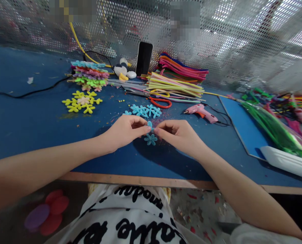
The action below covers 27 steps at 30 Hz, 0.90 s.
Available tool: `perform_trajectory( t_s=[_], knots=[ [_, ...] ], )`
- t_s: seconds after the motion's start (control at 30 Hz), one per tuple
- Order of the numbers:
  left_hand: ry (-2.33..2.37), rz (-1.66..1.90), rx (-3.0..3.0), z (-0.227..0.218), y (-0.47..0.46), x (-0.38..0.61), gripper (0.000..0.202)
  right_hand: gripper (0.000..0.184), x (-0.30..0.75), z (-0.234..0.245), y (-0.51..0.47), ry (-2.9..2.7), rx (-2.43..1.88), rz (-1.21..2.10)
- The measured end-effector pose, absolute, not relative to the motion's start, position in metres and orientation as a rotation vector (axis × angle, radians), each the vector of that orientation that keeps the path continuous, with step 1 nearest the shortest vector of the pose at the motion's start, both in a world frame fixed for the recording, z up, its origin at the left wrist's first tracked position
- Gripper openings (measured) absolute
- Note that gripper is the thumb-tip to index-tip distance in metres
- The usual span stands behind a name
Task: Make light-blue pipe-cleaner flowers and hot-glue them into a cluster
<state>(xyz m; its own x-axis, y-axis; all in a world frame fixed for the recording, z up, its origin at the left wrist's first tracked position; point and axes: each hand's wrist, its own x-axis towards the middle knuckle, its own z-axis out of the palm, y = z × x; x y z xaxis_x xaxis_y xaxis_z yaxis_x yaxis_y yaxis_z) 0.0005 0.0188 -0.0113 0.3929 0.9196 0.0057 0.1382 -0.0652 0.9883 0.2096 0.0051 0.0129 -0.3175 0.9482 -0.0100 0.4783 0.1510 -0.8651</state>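
Between both hands is a small blue pipe-cleaner flower (149,124), held above the table. My left hand (127,131) pinches its left side with thumb and forefinger. From the other side my right hand (179,135) pinches it, fingers closed at the petals. Just below the fingertips another blue flower (150,139) lies on the blue table (110,162). Several more blue flowers (142,110) lie in a row behind my hands. To the left is a joined group of yellow-green flowers (74,107) with a pale pink one at its centre.
A pink glue gun (203,113) lies to the right, near red-handled scissors (161,102). Bundled pipe cleaners (175,87), a leaning phone (144,58) and stacked coloured flowers (90,75) stand at the back. A bag of green pipe cleaners (273,127) lies far right.
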Motion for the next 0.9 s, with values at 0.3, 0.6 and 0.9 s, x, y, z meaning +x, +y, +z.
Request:
perform_trajectory(
  t_s=[0.3,0.6,0.9],
  knots=[
    [0.983,0.782,2.011,-0.004,0.017,-0.005,0.024,0.025,0.21,0.017,0.007,-1.218,-1.276,1.842],
    [0.948,0.815,2.118,0.002,0.012,-0.005,0.023,0.026,0.21,0.02,0.007,-1.2,-1.277,1.898],
    [0.954,0.841,1.771,0.005,0.012,-0.005,0.026,0.016,0.213,0.021,0.009,-1.068,-1.019,2.091]
  ],
)
